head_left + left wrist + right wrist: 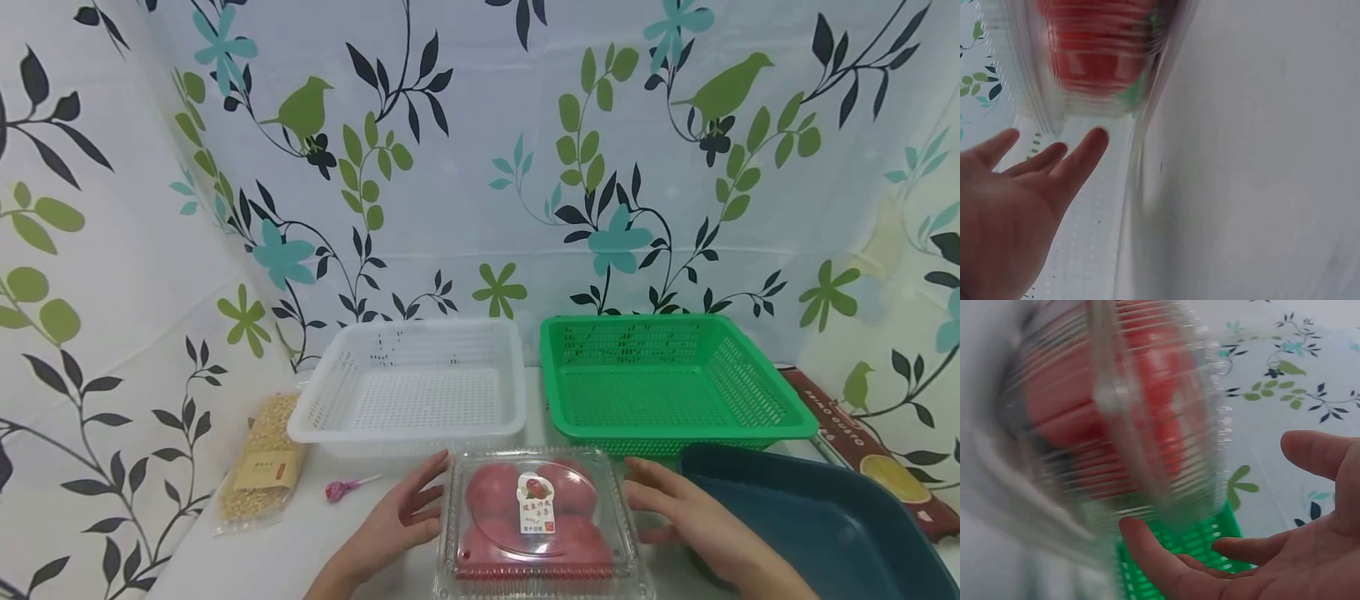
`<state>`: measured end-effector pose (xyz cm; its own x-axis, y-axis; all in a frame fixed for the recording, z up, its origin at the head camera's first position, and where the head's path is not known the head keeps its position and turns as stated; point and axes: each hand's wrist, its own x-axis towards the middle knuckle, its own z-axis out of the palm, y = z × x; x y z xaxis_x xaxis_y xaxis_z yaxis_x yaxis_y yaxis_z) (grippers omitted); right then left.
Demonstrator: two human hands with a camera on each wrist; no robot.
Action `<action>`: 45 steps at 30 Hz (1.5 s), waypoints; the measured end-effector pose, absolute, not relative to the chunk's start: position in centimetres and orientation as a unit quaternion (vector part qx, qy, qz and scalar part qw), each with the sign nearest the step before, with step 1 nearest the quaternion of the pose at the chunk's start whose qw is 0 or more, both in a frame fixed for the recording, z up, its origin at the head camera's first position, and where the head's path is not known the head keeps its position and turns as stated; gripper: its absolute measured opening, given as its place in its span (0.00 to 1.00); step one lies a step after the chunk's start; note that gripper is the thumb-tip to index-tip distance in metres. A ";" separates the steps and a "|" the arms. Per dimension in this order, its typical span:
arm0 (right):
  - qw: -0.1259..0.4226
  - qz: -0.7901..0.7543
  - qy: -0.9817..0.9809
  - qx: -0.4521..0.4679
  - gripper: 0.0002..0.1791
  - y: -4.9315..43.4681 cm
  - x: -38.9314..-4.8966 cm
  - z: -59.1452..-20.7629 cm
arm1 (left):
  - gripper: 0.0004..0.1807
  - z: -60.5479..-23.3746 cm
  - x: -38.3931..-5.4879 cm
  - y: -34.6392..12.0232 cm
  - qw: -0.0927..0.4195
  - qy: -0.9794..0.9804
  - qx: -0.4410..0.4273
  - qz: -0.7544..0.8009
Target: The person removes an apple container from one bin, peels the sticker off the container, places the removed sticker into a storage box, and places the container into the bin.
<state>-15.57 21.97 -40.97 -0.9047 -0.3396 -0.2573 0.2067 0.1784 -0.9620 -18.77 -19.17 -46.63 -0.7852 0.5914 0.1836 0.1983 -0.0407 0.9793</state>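
Note:
A clear plastic clamshell box (457, 575) holds several red round fruits (491, 492), with a white label (536, 504) on its lid. In the head view it sits between both hands at the front of the table. My left hand (401, 521) is at its left side, fingers extended toward the wall. My right hand (682, 517) is on the opposite side, fingertips right at the edge. In the left wrist view the spread fingers (1082, 159) stand close to the box. The right wrist view, partly blurred, shows the right hand (1285, 550) with fingers apart, one fingertip at the box's edge.
Behind the box stand a white basket (412, 437) and a green basket (675, 433). A dark blue tray (810, 517) lies at the right, beside a brown-red package (855, 429). At the left are a lollipop (336, 491) and a bag of grain (266, 471).

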 end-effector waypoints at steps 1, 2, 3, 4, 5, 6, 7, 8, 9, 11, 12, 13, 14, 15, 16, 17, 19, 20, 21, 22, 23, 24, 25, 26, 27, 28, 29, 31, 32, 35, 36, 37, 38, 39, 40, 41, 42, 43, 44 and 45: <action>0.206 -0.639 0.739 -0.049 0.41 22.1 -15.6 -40.6 | 0.44 -46.5 -18.7 -19.0 0.129 0.683 0.282 0.661; 0.200 -0.639 0.741 -0.051 0.40 22.3 -15.7 -40.3 | 0.42 -46.4 -18.6 -18.7 0.107 0.690 0.274 0.662; 0.192 -0.639 0.743 -0.054 0.40 22.5 -15.8 -39.9 | 0.41 -46.3 -18.6 -18.4 0.084 0.699 0.268 0.657; 0.183 -0.638 0.746 -0.058 0.39 22.6 -15.9 -39.6 | 0.40 -46.2 -18.5 -18.1 0.060 0.710 0.263 0.651; 0.173 -0.637 0.748 -0.062 0.39 22.7 -16.0 -39.2 | 0.39 -46.1 -18.4 -17.7 0.035 0.720 0.260 0.642; 0.164 -0.635 0.752 -0.067 0.38 22.7 -16.1 -38.8 | 0.39 -46.0 -18.4 -17.4 0.010 0.729 0.261 0.633; 0.152 -0.632 0.756 -0.074 0.37 22.6 -16.3 -38.5 | 0.38 -46.0 -18.3 -17.0 -0.018 0.738 0.264 0.621; 0.143 -0.629 0.759 -0.082 0.36 22.5 -16.5 -38.2 | 0.36 -45.9 -18.2 -16.7 -0.047 0.750 0.265 0.604; 0.135 -0.627 0.762 -0.090 0.35 22.2 -16.6 -38.0 | 0.35 -45.9 -18.1 -16.4 -0.074 0.761 0.266 0.587; 0.123 -0.615 0.771 -0.110 0.34 21.5 -17.0 -37.6 | 0.34 -45.7 -17.9 -16.0 -0.117 0.776 0.272 0.556; 0.119 -0.607 0.777 -0.122 0.33 21.0 -17.2 -37.5 | 0.33 -45.7 -17.8 -15.8 -0.132 0.783 0.273 0.544; 0.115 -0.598 0.782 -0.133 0.32 20.5 -17.5 -37.4 | 0.33 -45.7 -17.8 -15.6 -0.141 0.789 0.271 0.533; 0.113 -0.589 0.788 -0.142 0.32 20.0 -17.7 -37.4 | 0.32 -45.8 -17.7 -15.4 -0.148 0.796 0.272 0.520; 0.112 -0.579 0.793 -0.152 0.31 19.4 -17.8 -37.3 | 0.32 -45.8 -17.7 -15.3 -0.152 0.802 0.273 0.510; 0.111 -0.568 0.800 -0.161 0.31 18.8 -18.0 -37.4 | 0.31 -45.9 -17.7 -15.1 -0.153 0.806 0.275 0.502; 0.111 -0.559 0.804 -0.171 0.30 18.2 -18.2 -37.4 | 0.31 -46.0 -17.7 -14.9 -0.152 0.810 0.274 0.496; 0.112 -0.545 0.810 -0.184 0.29 17.1 -18.6 -37.4 | 0.31 -46.1 -17.8 -14.6 -0.150 0.817 0.272 0.486; 0.114 -0.539 0.812 -0.192 0.28 16.5 -18.8 -37.4 | 0.30 -46.1 -17.8 -14.5 -0.151 0.819 0.271 0.482; 0.116 -0.534 0.813 -0.203 0.27 16.0 -19.0 -37.5 | 0.30 -46.1 -17.8 -14.4 -0.147 0.821 0.268 0.483; 0.118 -0.528 0.813 -0.214 0.27 15.6 -19.2 -37.5 | 0.29 -46.0 -17.8 -14.4 -0.143 0.820 0.265 0.486; 0.120 -0.521 0.815 -0.226 0.26 15.2 -19.4 -37.5 | 0.29 -46.0 -17.8 -14.4 -0.137 0.819 0.261 0.492; 0.121 -0.511 0.818 -0.235 0.26 14.8 -19.7 -37.5 | 0.29 -46.0 -17.8 -14.4 -0.131 0.817 0.257 0.499; 0.123 -0.501 0.820 -0.246 0.26 14.5 -19.9 -37.5 | 0.29 -46.0 -17.8 -14.4 -0.126 0.814 0.257 0.506; 0.124 -0.493 0.821 -0.258 0.25 14.2 -20.1 -37.5 | 0.29 -46.0 -17.8 -14.4 -0.121 0.811 0.253 0.513; 0.125 -0.484 0.824 -0.268 0.25 14.0 -20.3 -37.5 | 0.28 -46.0 -17.8 -14.4 -0.116 0.808 0.252 0.519; 0.126 -0.476 0.826 -0.274 0.25 13.8 -20.4 -37.6 | 0.28 -46.0 -17.8 -14.5 -0.110 0.806 0.253 0.523; 0.126 -0.468 0.829 -0.279 0.25 13.6 -20.5 -37.6 | 0.27 -46.0 -17.8 -14.5 -0.106 0.805 0.255 0.525; 0.127 -0.461 0.829 -0.290 0.24 13.5 -20.6 -37.8 | 0.26 -46.0 -17.7 -14.5 -0.097 0.803 0.255 0.531; 0.127 -0.457 0.830 -0.293 0.24 13.5 -20.6 -38.0 | 0.26 -46.0 -17.7 -14.5 -0.091 0.802 0.253 0.534; 0.124 -0.451 0.831 -0.303 0.23 13.4 -20.6 -38.4 | 0.25 -45.9 -17.6 -14.4 -0.080 0.801 0.248 0.540; 0.120 -0.446 0.832 -0.307 0.22 13.3 -20.6 -38.5 | 0.25 -45.8 -17.5 -14.4 -0.078 0.799 0.247 0.542; 0.117 -0.441 0.834 -0.309 0.21 13.2 -20.6 -38.5 | 0.26 -45.7 -17.5 -14.5 -0.077 0.798 0.248 0.543; 0.111 -0.433 0.839 -0.311 0.20 13.2 -20.7 -38.5 | 0.26 -45.7 -17.5 -14.5 -0.076 0.798 0.250 0.543; 0.106 -0.427 0.842 -0.314 0.19 13.1 -20.7 -38.5 | 0.26 -45.6 -17.5 -14.5 -0.077 0.798 0.252 0.543; 0.100 -0.419 0.846 -0.315 0.18 13.0 -20.7 -38.5 | 0.26 -45.6 -17.5 -14.5 -0.078 0.797 0.254 0.542; 0.096 -0.412 0.849 -0.316 0.16 12.9 -20.7 -38.4 | 0.26 -45.6 -17.5 -14.5 -0.081 0.797 0.256 0.541; 0.092 -0.405 0.851 -0.320 0.15 12.8 -20.7 -38.4 | 0.26 -45.6 -17.6 -14.5 -0.082 0.798 0.256 0.540; 0.088 -0.399 0.854 -0.322 0.14 12.8 -20.8 -38.4 | 0.26 -45.6 -17.6 -14.5 -0.084 0.799 0.255 0.538; 0.084 -0.392 0.856 -0.325 0.13 12.7 -20.8 -38.3 | 0.27 -45.6 -17.6 -14.5 -0.084 0.799 0.255 0.538; 0.080 -0.387 0.858 -0.327 0.12 12.7 -20.8 -38.3 | 0.26 -45.7 -17.7 -14.5 -0.084 0.799 0.254 0.538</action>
<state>-20.81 12.71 -38.32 -0.7729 -0.6240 0.1153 -0.4994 0.4861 -0.7171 -17.68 -14.46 -45.67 -0.8569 0.3155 0.4076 0.4964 0.2921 0.8175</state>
